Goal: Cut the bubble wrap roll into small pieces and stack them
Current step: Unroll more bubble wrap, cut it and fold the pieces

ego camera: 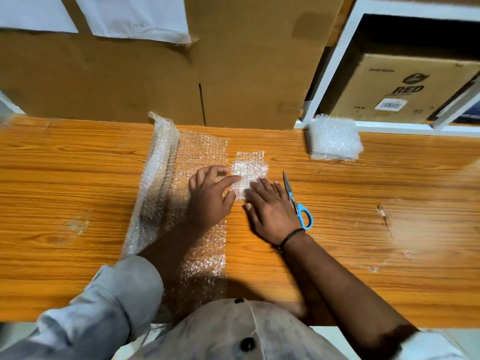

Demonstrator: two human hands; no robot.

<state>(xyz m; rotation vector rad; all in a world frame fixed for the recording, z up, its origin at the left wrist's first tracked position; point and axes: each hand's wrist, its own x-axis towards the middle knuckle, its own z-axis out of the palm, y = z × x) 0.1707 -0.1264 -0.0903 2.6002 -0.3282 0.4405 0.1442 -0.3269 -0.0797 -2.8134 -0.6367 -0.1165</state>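
roll (pixel 158 162) left on table (pixel 363 229) | cut piece (pixel 249 165) centre | scissors (pixel 298 203) beside — right | stack (pixel 333 137) far right

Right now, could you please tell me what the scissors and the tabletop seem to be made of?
Scissors: bare grey metal blades, glossy blue handles that look plastic. Tabletop: orange-brown wood grain with a slight sheen, perhaps laminate, scuffed in places.

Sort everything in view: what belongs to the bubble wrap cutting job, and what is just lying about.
Job: bubble wrap roll, its unrolled sheet, small cut piece, blue-handled scissors, stack of cut pieces.
Lying about: big cardboard boxes, white papers, printed carton on the white shelf.
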